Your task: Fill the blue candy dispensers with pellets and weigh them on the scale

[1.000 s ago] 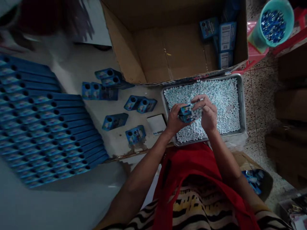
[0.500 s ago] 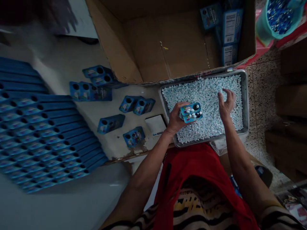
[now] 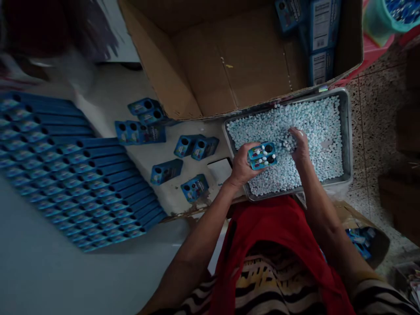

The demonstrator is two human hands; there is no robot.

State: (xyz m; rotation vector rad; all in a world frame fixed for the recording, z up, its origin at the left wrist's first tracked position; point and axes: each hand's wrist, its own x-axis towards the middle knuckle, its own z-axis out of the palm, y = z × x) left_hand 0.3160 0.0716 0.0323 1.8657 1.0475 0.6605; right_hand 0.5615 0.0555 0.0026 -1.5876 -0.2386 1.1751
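Note:
My left hand is closed around two small blue boxes set side by side, held over a metal tray. Each box has a round dark hole in its top, and a few white pellets lie scattered on the printed faces. The tray is filled with small white and pale blue candy-like pellets. Just right of the boxes, my right hand is curled round a handful of these pellets, slightly blurred, with its fingertips partly hidden.
Behind the tray stands a big open cardboard carton with several blue boxes at its right end. Loose blue boxes stand on the table to the left, near long stacked rows. A teal bucket is at the upper right.
My right hand has moved left toward the boxes, and its spread fingers have closed on a heap of pellets. A bare patch now shows in the tray. My left hand still holds the boxes.

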